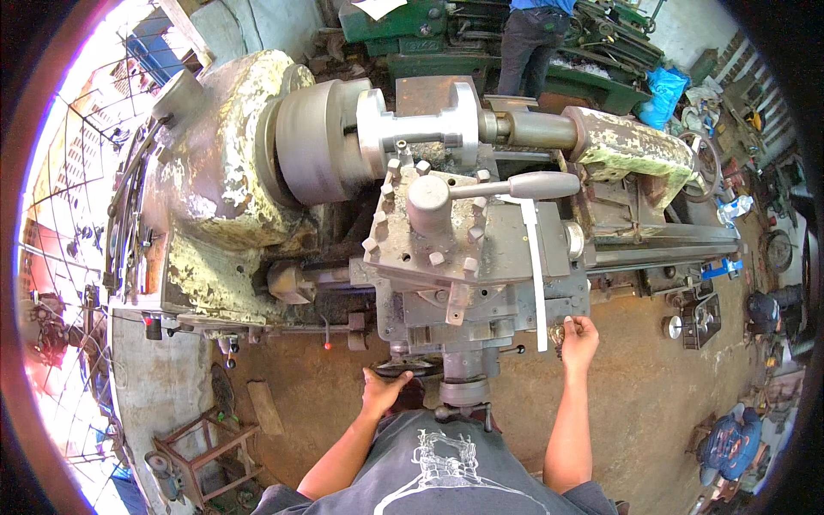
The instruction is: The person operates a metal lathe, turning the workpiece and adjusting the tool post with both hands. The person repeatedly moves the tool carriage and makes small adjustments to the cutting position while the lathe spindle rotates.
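Note:
My left hand (pixel 386 392) is closed on the dark handwheel (pixel 396 368) at the front of the lathe carriage. My right hand (pixel 580 337) is held right of the carriage, its fingers pinched at a small dark, brassy thing (pixel 557 338) I cannot make out. A shiny, spool-shaped metal workpiece (pixel 418 130) sits between the chuck (pixel 322 142), blurred as if turning, and the tailstock (pixel 631 150). In front of it stands the square tool post (pixel 421 227) with its clamping lever (pixel 544 184). A long, pale, caliper-like strip (pixel 536 283) lies across the carriage, near my right hand.
The headstock (pixel 219 163), with flaking paint, rises on the left. Bed rails (pixel 665 249) run right. A red-tipped lever (pixel 327 345) hangs at the front. Below left is a rusty metal frame (pixel 210 451). Behind the lathe a person (pixel 528 51) stands by green machinery; another person (pixel 730 442) is at lower right.

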The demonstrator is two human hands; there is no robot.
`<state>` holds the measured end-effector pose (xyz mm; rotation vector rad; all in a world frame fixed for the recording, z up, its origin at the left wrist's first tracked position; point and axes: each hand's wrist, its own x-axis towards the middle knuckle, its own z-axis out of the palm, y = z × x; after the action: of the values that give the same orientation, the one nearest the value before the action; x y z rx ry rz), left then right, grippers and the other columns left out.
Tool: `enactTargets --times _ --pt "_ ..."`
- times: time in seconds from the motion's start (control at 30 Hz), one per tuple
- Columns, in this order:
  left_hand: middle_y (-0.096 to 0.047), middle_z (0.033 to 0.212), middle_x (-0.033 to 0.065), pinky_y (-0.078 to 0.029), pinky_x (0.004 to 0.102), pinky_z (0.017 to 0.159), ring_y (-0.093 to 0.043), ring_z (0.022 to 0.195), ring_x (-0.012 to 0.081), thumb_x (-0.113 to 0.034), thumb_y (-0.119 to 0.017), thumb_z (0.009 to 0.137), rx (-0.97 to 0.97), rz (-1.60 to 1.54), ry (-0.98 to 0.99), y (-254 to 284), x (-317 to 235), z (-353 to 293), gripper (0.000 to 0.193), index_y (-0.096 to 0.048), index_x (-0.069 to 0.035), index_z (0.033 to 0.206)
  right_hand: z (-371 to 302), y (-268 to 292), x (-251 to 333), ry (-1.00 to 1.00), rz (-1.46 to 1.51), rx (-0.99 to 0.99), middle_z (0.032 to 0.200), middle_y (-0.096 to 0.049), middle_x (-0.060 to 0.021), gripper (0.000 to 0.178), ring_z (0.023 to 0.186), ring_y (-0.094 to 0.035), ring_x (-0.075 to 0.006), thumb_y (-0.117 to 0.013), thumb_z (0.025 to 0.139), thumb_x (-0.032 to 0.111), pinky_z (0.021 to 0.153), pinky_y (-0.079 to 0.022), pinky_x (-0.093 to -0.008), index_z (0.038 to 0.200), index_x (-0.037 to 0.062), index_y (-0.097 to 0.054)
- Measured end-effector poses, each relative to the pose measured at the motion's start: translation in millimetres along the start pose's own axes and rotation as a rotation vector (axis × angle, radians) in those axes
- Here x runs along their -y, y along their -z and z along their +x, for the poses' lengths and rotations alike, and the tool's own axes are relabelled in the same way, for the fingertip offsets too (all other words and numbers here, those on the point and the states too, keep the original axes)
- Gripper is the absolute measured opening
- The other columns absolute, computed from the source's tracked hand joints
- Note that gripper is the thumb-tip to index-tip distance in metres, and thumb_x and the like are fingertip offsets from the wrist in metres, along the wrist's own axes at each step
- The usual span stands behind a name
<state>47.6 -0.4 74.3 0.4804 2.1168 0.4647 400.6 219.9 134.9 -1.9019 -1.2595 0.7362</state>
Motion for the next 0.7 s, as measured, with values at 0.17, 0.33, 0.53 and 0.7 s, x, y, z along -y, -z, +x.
enactTargets --times 0.17,0.33,0.53,0.7 --pt "-0.060 0.125 0.0299 -0.047 0.0372 0.099 -0.061 0.117 0.0343 -0.059 -0.083 0.066 -0.021 0.012 0.003 5 -2 -3 0.138 -0.001 0.020 0.144 -1 0 2 0.007 0.008 0.002 0.065 -0.064 -0.0051 0.014 0.057 -0.057 -0.0107 -0.068 0.088 0.012 0.055 -0.045 -0.0298 0.085 -0.0009 -0.066" --pt "-0.063 0.119 0.0283 -0.049 0.0340 0.095 -0.063 0.113 0.0309 -0.059 -0.082 0.068 0.004 -0.013 0.022 7 -3 -3 0.138 0.002 0.020 0.144 0 -1 1 0.003 0.003 0.003 0.065 -0.064 -0.0055 0.015 0.059 -0.057 -0.0111 -0.068 0.089 0.013 0.056 -0.045 -0.0300 0.085 -0.0015 -0.065" --pt "-0.067 0.111 0.0255 -0.050 0.0323 0.091 -0.066 0.105 0.0285 -0.058 -0.081 0.069 0.058 -0.073 -0.002 9 4 1 0.138 0.005 0.022 0.142 1 0 -2 -0.018 0.007 0.014 0.066 -0.064 -0.0056 0.016 0.060 -0.057 -0.0115 -0.068 0.090 0.013 0.058 -0.046 -0.0303 0.085 -0.0018 -0.065" --pt "-0.068 0.108 0.0251 -0.051 0.0326 0.089 -0.067 0.101 0.0271 -0.056 -0.082 0.071 0.045 -0.110 -0.060 5 16 11 0.136 0.004 0.024 0.140 2 0 -3 -0.014 0.037 0.028 0.066 -0.064 -0.0053 0.016 0.060 -0.056 -0.0110 -0.067 0.090 0.013 0.057 -0.045 -0.0297 0.084 -0.0022 -0.065"
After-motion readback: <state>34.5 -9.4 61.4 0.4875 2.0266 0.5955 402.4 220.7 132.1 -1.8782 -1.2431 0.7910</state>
